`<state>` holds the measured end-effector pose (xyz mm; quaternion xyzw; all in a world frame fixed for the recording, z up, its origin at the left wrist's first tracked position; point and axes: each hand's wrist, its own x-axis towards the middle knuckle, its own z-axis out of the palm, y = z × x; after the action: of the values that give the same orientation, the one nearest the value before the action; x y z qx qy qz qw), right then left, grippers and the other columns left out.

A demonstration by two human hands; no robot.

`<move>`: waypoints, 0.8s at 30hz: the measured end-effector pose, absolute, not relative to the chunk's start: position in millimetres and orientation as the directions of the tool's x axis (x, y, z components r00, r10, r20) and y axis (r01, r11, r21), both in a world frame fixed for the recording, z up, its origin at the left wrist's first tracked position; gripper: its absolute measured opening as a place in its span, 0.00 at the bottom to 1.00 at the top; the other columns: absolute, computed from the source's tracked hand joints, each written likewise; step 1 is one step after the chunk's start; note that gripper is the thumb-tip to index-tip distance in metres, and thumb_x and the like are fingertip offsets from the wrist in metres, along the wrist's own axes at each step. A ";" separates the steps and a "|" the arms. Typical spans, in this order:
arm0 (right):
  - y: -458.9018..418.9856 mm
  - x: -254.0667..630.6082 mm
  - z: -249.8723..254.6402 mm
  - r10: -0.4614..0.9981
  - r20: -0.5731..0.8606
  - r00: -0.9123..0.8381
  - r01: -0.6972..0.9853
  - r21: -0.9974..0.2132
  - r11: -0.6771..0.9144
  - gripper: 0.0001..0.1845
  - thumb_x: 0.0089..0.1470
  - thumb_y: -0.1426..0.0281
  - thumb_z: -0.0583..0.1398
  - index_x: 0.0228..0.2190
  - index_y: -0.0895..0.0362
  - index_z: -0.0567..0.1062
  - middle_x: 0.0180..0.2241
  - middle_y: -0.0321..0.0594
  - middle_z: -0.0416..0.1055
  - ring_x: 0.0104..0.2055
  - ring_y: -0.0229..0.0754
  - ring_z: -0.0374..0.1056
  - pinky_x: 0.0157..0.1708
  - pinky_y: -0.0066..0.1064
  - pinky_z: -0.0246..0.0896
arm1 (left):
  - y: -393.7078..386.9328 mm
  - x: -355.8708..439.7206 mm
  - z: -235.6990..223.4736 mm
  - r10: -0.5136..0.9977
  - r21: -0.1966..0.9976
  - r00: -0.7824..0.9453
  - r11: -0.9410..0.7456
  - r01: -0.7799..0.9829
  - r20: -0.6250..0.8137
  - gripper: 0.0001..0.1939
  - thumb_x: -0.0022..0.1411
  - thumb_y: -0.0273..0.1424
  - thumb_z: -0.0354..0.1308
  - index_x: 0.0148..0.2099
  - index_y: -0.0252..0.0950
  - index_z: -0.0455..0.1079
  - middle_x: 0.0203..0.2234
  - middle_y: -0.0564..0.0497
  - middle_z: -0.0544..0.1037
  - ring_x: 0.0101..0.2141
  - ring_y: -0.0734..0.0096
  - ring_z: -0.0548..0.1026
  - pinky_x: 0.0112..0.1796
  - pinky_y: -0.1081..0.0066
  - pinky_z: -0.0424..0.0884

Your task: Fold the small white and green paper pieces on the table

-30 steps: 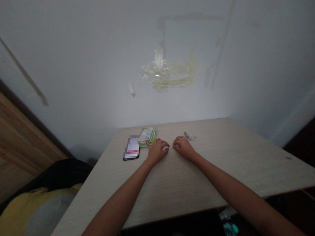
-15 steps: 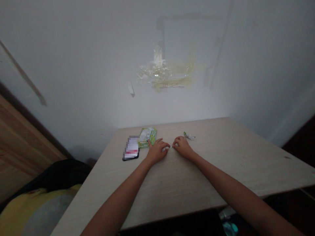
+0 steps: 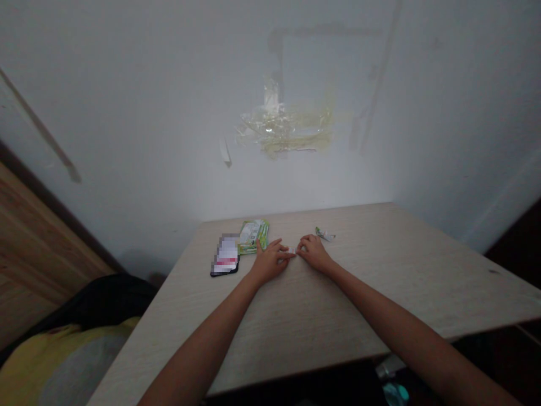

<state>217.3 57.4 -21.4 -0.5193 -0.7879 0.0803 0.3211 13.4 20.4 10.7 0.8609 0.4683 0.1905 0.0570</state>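
A small white piece (image 3: 292,250), too small to make out fully, lies between my two hands just above the tabletop. My left hand (image 3: 269,263) has its thumb and forefinger at the piece's near left side, with the other fingers reaching forward. On the opposite side my right hand (image 3: 313,252) pinches the piece's right end, its fingers curled. Beyond my left fingers a green and white packet (image 3: 254,232) lies flat. Behind my right hand is a crumpled green and white wrapper (image 3: 325,234).
A phone (image 3: 225,256) with a blurred-out screen lies left of the packet on the pale wooden table (image 3: 287,332). The wall (image 3: 169,113) with clear tape (image 3: 270,121) rises behind. Yellow and grey cloth (image 3: 80,361) sits at lower left, a bottle (image 3: 395,392) below the front edge.
The fingers of my left hand have shifted slightly right and straightened, and more of the white piece shows between the hands. My right hand has barely moved.
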 end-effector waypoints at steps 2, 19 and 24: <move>56.6 217.3 -20.2 0.876 0.411 -0.250 0.769 -0.465 0.438 0.06 0.54 0.70 0.63 0.34 0.58 0.79 0.43 0.47 0.69 0.51 0.49 0.61 0.55 0.42 0.53 | 20.7 12.7 10.6 0.828 0.265 0.491 -0.554 0.789 0.271 0.16 0.64 0.33 0.55 0.50 0.58 0.74 0.52 0.53 0.76 0.63 0.53 0.60 0.57 0.29 0.26; 52.8 219.5 -15.6 0.874 0.419 -0.248 0.755 -0.482 0.445 0.07 0.54 0.69 0.63 0.34 0.59 0.76 0.41 0.46 0.68 0.50 0.48 0.62 0.54 0.42 0.55 | 19.3 16.8 8.9 0.832 0.227 0.469 -0.538 0.812 0.297 0.17 0.65 0.32 0.52 0.51 0.58 0.73 0.51 0.54 0.77 0.62 0.52 0.60 0.55 0.25 0.27; 48.1 232.8 -3.4 0.739 0.511 -0.440 0.692 -0.332 0.641 0.09 0.55 0.76 0.58 0.39 0.60 0.75 0.41 0.47 0.71 0.47 0.45 0.65 0.51 0.38 0.60 | 17.7 17.5 9.1 0.835 0.216 0.437 -0.520 0.826 0.336 0.16 0.65 0.33 0.52 0.50 0.57 0.74 0.49 0.54 0.78 0.62 0.53 0.61 0.56 0.27 0.23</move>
<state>232.8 48.1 -3.4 -0.4218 -0.8477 0.0366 0.3194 17.5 17.7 9.1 0.8476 0.4899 0.2038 0.0099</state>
